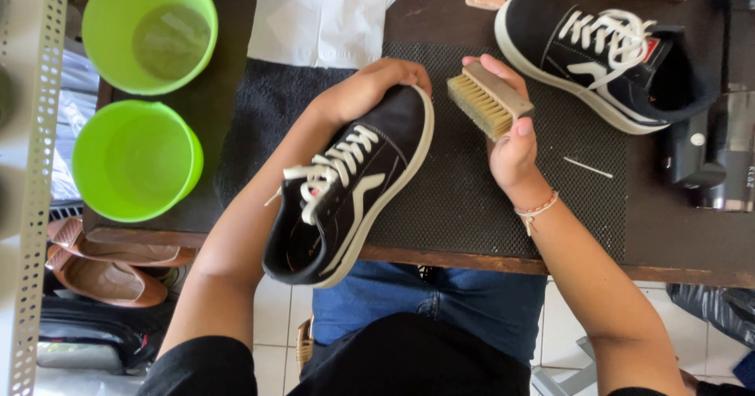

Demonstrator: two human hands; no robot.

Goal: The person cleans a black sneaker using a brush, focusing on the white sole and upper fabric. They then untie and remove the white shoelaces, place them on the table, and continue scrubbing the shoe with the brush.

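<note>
Dark wooden bench [676,246] w/ black mesh mat [464,199] carries the work. Black canvas sneaker w/ white laces and white sole [354,187] is held above the near bench edge: long axis diagonal, toe pointing up-right away from the person, heel low-left over the lap, sole edge facing right. Left hand [370,89] is wrapped over the toe end, gripping it. Wooden brush w/ pale bristles [489,99] sits just right of the toe, not touching, bristles facing left-down; right hand [511,140] is closed round its block.

Two black sneakers [350,184] [605,58], two green buckets [149,30] [134,160], one brush [489,99].
</note>
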